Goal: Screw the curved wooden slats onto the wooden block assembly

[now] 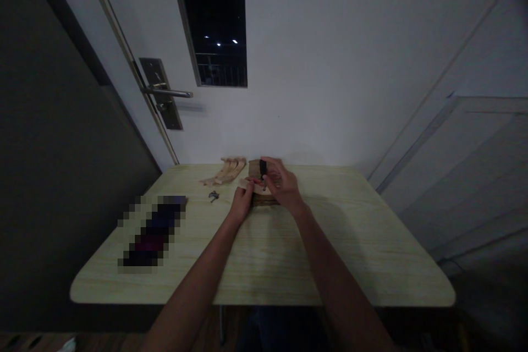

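Toward the far side of the table, my left hand is closed on the left end of a pale curved wooden piece. That piece lies across a brown block-like object, whose exact kind I cannot make out. My right hand grips a small screwdriver by its black handle. It stands nearly upright, with its tip end down at the pale piece. The right fingers partly cover the brown object and the pale piece's right end.
More pale curved wooden pieces lie at the back left. A small pile of metal screws is in front of them. A pixelated dark item rests on the table at left. Behind stands a white door with a handle.
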The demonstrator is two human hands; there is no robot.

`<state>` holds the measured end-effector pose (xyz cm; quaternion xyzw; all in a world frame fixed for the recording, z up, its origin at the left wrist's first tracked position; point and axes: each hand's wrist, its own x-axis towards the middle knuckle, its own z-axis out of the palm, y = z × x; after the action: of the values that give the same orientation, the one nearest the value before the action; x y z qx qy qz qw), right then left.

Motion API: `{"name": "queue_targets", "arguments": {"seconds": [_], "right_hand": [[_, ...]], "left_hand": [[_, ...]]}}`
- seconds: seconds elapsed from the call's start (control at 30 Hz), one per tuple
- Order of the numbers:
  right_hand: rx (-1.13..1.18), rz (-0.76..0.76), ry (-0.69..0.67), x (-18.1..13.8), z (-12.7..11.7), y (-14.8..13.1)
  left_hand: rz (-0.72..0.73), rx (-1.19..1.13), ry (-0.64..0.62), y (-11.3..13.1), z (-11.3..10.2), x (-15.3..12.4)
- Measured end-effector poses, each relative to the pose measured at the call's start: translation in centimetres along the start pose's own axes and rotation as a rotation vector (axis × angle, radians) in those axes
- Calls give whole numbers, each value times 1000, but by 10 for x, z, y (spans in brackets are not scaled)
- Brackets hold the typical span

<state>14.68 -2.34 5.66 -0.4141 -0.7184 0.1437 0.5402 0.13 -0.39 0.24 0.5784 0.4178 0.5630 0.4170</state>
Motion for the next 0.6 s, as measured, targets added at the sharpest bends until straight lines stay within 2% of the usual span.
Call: {"name": "queue_targets", "arguments": {"seconds": [0.37,0.6], "right_hand": [[-89,50,51,0,4,-1],[-47,72,37,-2,4,1]], "left_hand": [[11,2,-1,4,1,-1],[-10,-5,-9,2,1,0]]}}
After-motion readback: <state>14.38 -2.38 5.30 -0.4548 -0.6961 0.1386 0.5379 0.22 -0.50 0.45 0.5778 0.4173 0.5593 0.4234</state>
